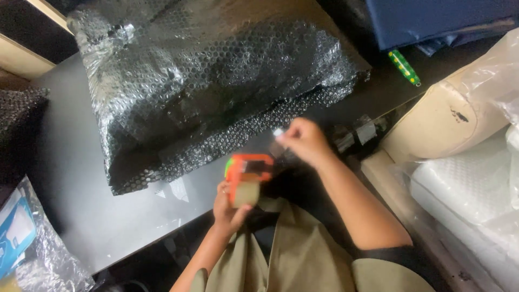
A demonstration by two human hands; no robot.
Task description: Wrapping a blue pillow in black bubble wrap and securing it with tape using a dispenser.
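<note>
A grey table (81, 205) fills the view, with a pale wooden shelf edge (21, 57) at upper left.

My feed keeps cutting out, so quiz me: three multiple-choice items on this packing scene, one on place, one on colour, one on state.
1. Where does the large parcel wrapped in black bubble wrap lie?
A on the grey tabletop
B on the floor
C in a basket

2. What colour is the frame of the handheld tape dispenser?
A blue
B orange
C white

3. What are the right hand's fingers doing?
A lying flat on the table
B gripping a green marker
C pinching the end of the tape strip

Answers: 1 A, the parcel rests on the grey tabletop; 2 B, the frame held in the left hand is orange; 3 C, fingertips are closed on the tape end.
</note>
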